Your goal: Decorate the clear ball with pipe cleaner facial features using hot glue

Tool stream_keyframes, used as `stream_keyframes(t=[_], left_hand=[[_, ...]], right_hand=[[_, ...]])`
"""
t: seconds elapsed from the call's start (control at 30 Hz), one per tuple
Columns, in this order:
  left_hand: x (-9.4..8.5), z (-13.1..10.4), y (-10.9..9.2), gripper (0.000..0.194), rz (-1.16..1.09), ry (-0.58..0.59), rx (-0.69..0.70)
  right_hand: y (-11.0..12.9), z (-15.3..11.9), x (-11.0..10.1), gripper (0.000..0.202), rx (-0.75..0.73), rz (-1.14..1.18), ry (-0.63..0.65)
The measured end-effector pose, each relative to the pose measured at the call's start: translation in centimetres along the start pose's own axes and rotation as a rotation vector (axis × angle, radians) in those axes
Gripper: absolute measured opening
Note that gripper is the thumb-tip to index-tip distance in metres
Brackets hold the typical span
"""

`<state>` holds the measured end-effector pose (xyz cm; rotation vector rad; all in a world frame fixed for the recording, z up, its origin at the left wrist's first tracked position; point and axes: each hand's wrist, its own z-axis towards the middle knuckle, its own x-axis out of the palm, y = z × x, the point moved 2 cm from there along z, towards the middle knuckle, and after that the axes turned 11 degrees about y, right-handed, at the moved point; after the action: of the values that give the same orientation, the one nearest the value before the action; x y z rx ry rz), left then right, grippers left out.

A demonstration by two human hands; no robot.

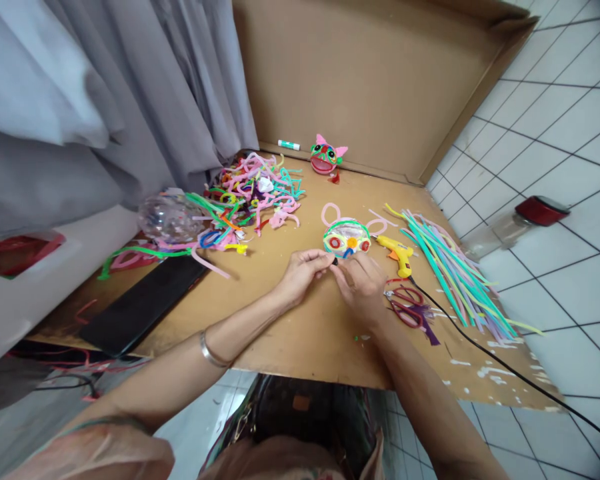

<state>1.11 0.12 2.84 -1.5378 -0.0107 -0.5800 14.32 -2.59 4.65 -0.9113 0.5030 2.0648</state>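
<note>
My left hand (303, 272) and my right hand (361, 281) meet over the cardboard board (300, 333), pinching a tiny dark piece (335, 262) between their fingertips. Just beyond them lies a pipe-cleaner mask (347, 237) with pink loop ears, a green rim and red round eyes. A yellow glue gun (397, 253) rests to the right of the mask. Red scissors (407, 305) lie beside my right wrist.
A tangled heap of coloured pipe cleaners (250, 197) lies far left, straight ones (450, 267) at right. A finished pink-eared face (326, 158) and a glue stick (289, 145) sit by the cardboard back wall. A black tablet (140, 303), a clear plastic ball (173, 217), a red-lidded jar (530, 217) on tiles.
</note>
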Motion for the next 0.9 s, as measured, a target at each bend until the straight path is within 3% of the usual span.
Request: stream_keyframes(t=[0.17,0.37,0.47,0.7,0.9], left_hand=[[-0.3,0.2,-0.3,0.044,0.04,-0.012,0.054],[-2.5,1.1,-1.9,0.034,0.0,-0.176,0.168],[-3.3,1.4,-2.4,0.032,-0.022,-0.219,0.204],[-3.2,1.5,-2.3,0.033,-0.001,-0.233,0.187],[-2.9,1.3,-2.4,0.033,0.009,-0.225,0.182]], right_hand=[[-0.2,0.0,-0.3,0.008,0.016,0.052,-0.058],[-0.4,0.0,-0.4,0.007,0.035,0.135,-0.053],[0.0,-0.3,0.2,0.009,0.035,0.2,0.009],[1.2,-1.3,3.0,0.011,0.067,0.299,0.299],[1.1,-1.5,4.3,0.01,0.076,0.257,0.346]])
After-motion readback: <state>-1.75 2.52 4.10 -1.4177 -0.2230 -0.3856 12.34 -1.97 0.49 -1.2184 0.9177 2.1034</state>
